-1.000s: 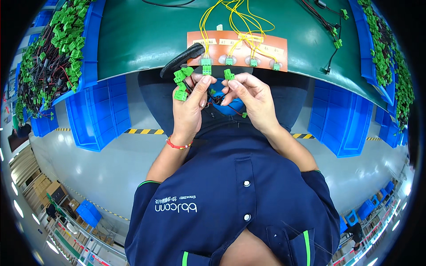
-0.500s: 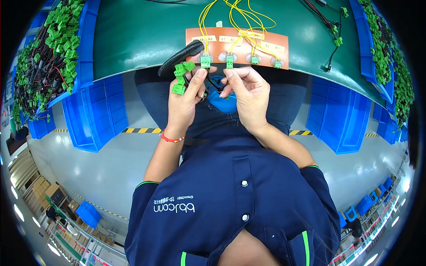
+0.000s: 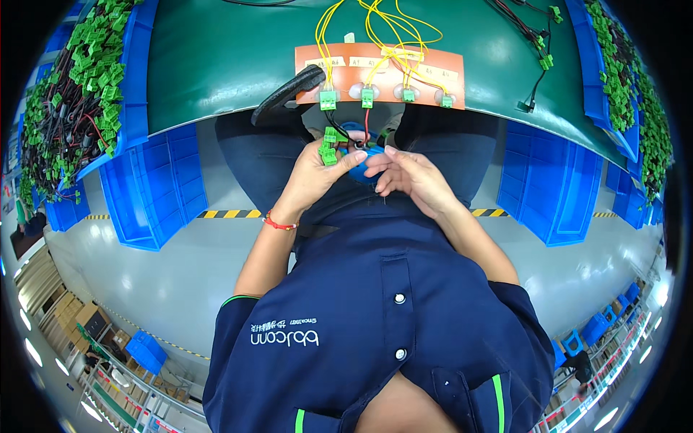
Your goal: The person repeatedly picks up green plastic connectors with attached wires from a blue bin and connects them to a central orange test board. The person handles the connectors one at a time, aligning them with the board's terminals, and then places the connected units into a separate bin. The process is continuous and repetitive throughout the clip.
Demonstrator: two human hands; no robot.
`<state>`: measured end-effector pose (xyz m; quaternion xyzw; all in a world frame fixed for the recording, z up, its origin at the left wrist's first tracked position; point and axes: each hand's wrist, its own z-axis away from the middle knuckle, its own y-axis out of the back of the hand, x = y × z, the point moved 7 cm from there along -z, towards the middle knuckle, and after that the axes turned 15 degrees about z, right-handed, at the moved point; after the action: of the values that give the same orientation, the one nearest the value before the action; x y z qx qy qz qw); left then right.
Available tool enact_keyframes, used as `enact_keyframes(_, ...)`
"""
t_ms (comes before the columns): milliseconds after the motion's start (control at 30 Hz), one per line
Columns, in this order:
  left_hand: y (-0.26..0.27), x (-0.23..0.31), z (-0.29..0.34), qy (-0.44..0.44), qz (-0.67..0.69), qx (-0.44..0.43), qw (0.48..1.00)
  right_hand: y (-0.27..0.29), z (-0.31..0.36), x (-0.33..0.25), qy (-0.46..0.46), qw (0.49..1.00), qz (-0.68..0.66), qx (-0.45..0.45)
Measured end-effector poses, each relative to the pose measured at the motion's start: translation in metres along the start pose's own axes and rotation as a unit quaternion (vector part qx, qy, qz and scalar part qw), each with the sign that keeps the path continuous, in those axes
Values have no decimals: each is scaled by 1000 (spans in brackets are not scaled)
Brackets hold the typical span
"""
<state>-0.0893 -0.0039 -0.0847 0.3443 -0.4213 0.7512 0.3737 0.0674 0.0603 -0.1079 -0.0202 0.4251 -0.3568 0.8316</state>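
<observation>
Between my lap and the table edge, my left hand (image 3: 314, 177) is closed around several green plug-in terminal connectors (image 3: 330, 148), its thumb pointing toward the wires. My right hand (image 3: 422, 180) is just beside it, fingers loosely curled and apart, nothing visible in them. An orange-brown panel (image 3: 346, 78) at the table edge carries a row of green terminal blocks. A black wire runs down from the leftmost block (image 3: 328, 99), a red wire (image 3: 367, 124) from the second block (image 3: 367, 97). Both wires lead toward my hands. A blue round object (image 3: 359, 173) is partly hidden behind my fingers.
Yellow wires (image 3: 375, 29) loop from the panel over the green tabletop (image 3: 216, 58). A black curved object (image 3: 285, 94) overhangs the edge. Blue bins of green connectors on dark cables (image 3: 90, 94) flank both sides. A few cables (image 3: 538, 43) lie at the right.
Both hands have drawn down from the terminal blocks toward my lap. My right hand has left the second block, and a red wire now shows below it. The left hand keeps its green connectors.
</observation>
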Motion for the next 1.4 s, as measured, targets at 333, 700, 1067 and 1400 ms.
enact_keyframes(333, -18, -3, 22, 107, 117, -61, 986, 33, 2, -22, 139, 981, -70, 113)
enact_keyframes(700, 5, 12, 33, 11, 51, 82, 995, -4, 20, -80, 236, 960, 89, 119)
enact_keyframes(1067, -41, 73, 38, -195, -29, 36, 980, -35, 39, -88, 230, 942, 243, 0)
enact_keyframes(1400, -47, 63, 18, -111, 81, -5, 990, -25, 28, -74, 188, 980, -32, -59)
